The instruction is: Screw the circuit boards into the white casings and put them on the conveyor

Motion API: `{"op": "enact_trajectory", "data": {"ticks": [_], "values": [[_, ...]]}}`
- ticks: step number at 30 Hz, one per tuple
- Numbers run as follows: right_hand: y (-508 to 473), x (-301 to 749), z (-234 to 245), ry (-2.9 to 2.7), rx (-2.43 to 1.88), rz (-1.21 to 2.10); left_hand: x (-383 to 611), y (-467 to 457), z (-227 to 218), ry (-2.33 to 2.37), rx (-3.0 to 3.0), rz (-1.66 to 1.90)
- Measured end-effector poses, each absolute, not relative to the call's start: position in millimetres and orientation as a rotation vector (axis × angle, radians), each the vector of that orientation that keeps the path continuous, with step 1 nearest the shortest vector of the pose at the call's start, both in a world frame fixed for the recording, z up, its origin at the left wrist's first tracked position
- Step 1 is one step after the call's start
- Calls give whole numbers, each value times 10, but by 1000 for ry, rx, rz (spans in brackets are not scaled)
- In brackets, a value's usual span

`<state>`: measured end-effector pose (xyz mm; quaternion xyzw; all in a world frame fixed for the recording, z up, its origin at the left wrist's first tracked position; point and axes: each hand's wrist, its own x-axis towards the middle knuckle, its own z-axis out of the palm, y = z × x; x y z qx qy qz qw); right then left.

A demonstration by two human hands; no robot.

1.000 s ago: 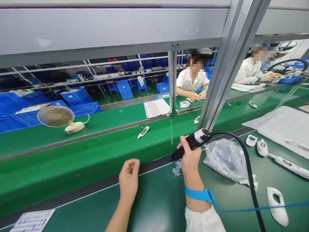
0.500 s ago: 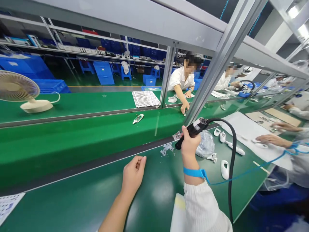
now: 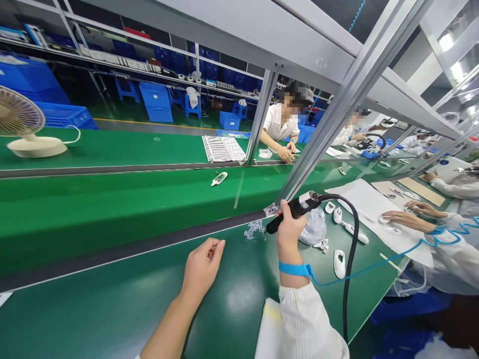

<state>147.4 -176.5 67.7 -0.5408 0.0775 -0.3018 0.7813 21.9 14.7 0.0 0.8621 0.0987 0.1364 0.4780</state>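
Note:
My right hand (image 3: pixel 290 227) is wrapped round a black electric screwdriver (image 3: pixel 295 212), which slants down to the left with a thick black cable at its upper end. Its lower end is beside a scattered pile of small screws (image 3: pixel 254 230) on the green table (image 3: pixel 239 294). My left hand (image 3: pixel 204 264) hovers over the table left of the screws, its fingers curled in and pressed to the thumb; nothing shows in it. A blue wrist strap (image 3: pixel 294 269) circles my right wrist. Beyond, a small white device half with a circuit board (image 3: pixel 219 178) lies on the green conveyor belt (image 3: pixel 130 209).
To the right lie a clear plastic bag (image 3: pixel 314 227), white casing parts (image 3: pixel 339 263) and a white sheet (image 3: pixel 374 214) where a co-worker's hands (image 3: pixel 407 219) work. A metal post (image 3: pixel 337 119) rises close beyond my right hand. Another co-worker (image 3: pixel 280 122) sits across the belt.
The view has shifted slightly. The white device half on the belt has moved a little to the right and turned. The co-worker across has drawn an arm back from the belt.

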Motion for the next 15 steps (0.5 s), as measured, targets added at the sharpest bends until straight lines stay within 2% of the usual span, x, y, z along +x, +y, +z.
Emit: {"op": "enact_trajectory", "data": {"ticks": [6, 15], "values": [[-1526, 1521, 695, 179, -978, -516, 214, 154, -29, 215, 2147, 317], [-1506, 1587, 340, 186, -809, -152, 178, 152, -11, 183, 2261, 269]]}}
